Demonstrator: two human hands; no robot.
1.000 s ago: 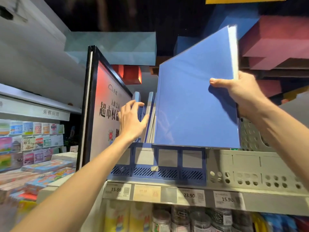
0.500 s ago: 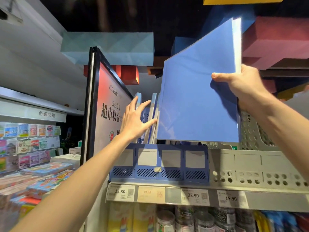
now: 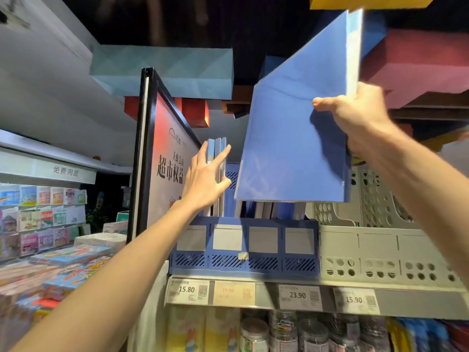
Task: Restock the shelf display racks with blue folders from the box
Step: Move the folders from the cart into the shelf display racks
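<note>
My right hand [image 3: 355, 115] grips a stack of blue folders [image 3: 294, 138] by its right edge, thumb across the front cover. The stack hangs tilted above the blue display rack [image 3: 243, 247], its lower edge just over the rack's right slots. Several blue folders [image 3: 217, 174] stand upright in the rack's left slots. My left hand [image 3: 206, 179] presses against them with fingers straight and spread, holding them leftward. The box is not in view.
A grey perforated rack [image 3: 380, 252] stands right of the blue one. A black-framed sign panel [image 3: 162, 158] rises at the shelf's left end. Price tags [image 3: 299, 295] line the shelf edge, jars [image 3: 281, 331] below. A table of books [image 3: 58, 262] lies at left.
My right hand has lifted the stack of folders higher and a little to the right. My left hand's fingers have straightened and spread against the standing folders.
</note>
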